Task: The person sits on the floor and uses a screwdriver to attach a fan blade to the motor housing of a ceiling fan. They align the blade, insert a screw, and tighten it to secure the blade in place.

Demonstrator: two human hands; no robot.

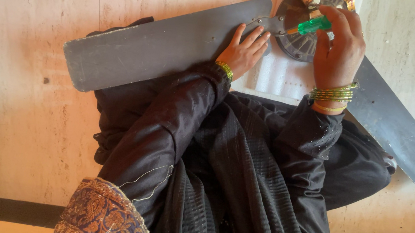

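Your left hand (243, 51) lies flat, open, pinning the blade (157, 45) on the floor, while your right hand (341, 43) grips the screwdriver (310, 25) at the blade's bracket by the motor (308, 15); likely screw-driving step, needing steady, square pressure.

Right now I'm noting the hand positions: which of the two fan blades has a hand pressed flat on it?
The left blade: the left hand lies flat on its inner end. The right blade is untouched; the right hand holds a green-handled screwdriver.

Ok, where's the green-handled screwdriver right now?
Top centre-right of the head view: the screwdriver is in the right hand, its tip toward the blade bracket beside the fan motor hub.
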